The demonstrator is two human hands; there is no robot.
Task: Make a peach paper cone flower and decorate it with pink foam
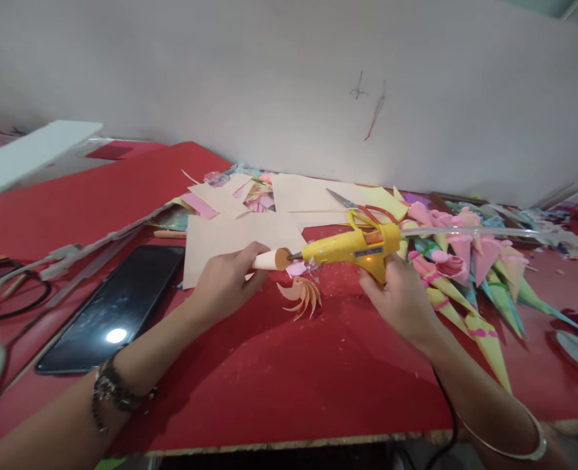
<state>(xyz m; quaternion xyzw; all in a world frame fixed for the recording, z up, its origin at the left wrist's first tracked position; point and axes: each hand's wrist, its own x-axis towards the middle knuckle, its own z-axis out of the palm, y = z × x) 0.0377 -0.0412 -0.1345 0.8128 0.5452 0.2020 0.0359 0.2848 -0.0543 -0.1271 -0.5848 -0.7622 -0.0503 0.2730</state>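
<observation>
A yellow hot glue gun (335, 249) is held over the red worktop (269, 391), its nozzle pointing left and an orange light glowing on its side. The right hand (406, 300) has its fingers wrapped around the gun's handle. A clear glue stick (465, 230) runs out of the gun's rear, to the right.

At the gun's nozzle, the left hand (228, 281) grips a cream roll (268, 260) between thumb and fingers, its tan end face turned to the tip; whether the two touch is hard to tell. Just below the gun's nozzle, a peach paper piece with curled, fringed strips (303, 294) lies on the worktop.

Behind the gun are scissors (342, 199) with orange handles, lying on cream paper. Another cream paper sheet (230, 232) lies to the gun's left, behind the left hand. Farther left of the gun is a black smartphone (117, 307), its screen catching a bright reflection. To the gun's right, pastel paper cones (489, 258) in pink, yellow and green lie heaped together.
</observation>
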